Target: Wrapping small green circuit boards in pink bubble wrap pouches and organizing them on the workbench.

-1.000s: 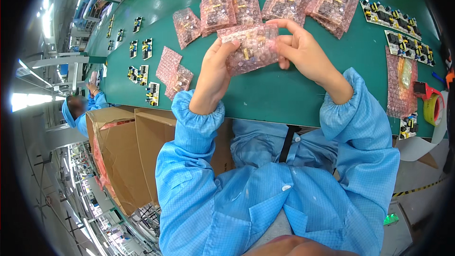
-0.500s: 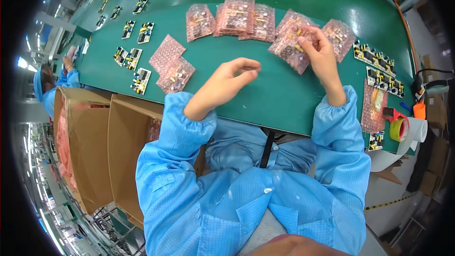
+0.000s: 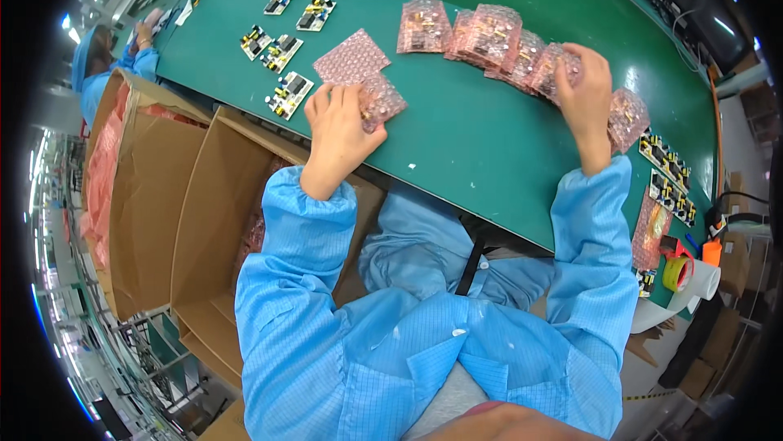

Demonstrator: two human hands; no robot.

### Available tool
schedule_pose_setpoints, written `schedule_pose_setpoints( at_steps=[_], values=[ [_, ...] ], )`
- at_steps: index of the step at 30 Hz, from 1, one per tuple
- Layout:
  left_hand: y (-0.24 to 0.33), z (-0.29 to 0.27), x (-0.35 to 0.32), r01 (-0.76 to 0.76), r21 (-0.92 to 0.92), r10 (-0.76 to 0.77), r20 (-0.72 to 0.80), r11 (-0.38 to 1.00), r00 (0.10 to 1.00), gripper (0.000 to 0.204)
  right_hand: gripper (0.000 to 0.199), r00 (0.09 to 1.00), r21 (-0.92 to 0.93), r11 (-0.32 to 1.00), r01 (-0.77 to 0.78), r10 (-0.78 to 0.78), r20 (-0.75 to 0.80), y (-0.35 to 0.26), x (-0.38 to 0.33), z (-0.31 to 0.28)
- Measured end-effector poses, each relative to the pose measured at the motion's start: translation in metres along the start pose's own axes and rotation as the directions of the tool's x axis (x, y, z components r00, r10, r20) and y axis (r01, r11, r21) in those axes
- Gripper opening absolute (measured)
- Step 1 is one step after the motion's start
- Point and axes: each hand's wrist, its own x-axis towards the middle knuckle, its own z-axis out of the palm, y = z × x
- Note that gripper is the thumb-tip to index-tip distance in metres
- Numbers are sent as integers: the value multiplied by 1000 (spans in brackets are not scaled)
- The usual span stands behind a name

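My left hand is at the left pair of bubble-wrap pieces, its fingers and thumb closed about the near edge of a pink bubble-wrap pouch with a circuit board inside. Touching that pouch on its far side is a flat pink bubble-wrap bag. My right hand grips another filled bubble-wrap pouch at the right part of a row; its fingers partly cover it. Other filled pouches overlap beside it, and a single pouch lies just right of my right wrist.
Bare circuit boards lie across the left of the green table, more boards at its right end. Near these are a yellow tape roll and an orange cup. An open cardboard box stands at the left edge; a co-worker sits beyond.
My left hand has moved from the middle of the table to the left pouch. My right hand has lowered its pouch onto the row. The view has turned.
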Motion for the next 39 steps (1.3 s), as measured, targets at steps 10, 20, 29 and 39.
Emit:
schedule_pose_setpoints(
  at_steps=[10, 20, 29, 39],
  values=[
    [21, 9, 13, -90, -119, 99, 72, 989, 992, 59, 19, 902, 351, 912, 212, -321, 289, -45, -59, 15],
    [38, 51, 128, 229, -718, -212, 116, 657, 970, 62, 18, 986, 361, 929, 83, -129, 103, -29, -49, 3],
    [44, 98, 180, 351, -173, -334, 124, 920, 935, 89, 46, 919, -564, 729, -388, 263, -293, 58, -45, -66],
    [74, 85, 171, 430, -353, -388, 186, 831, 902, 80, 79, 672, -56, 687, -725, 723, 160, 96, -53, -54]
  ],
)
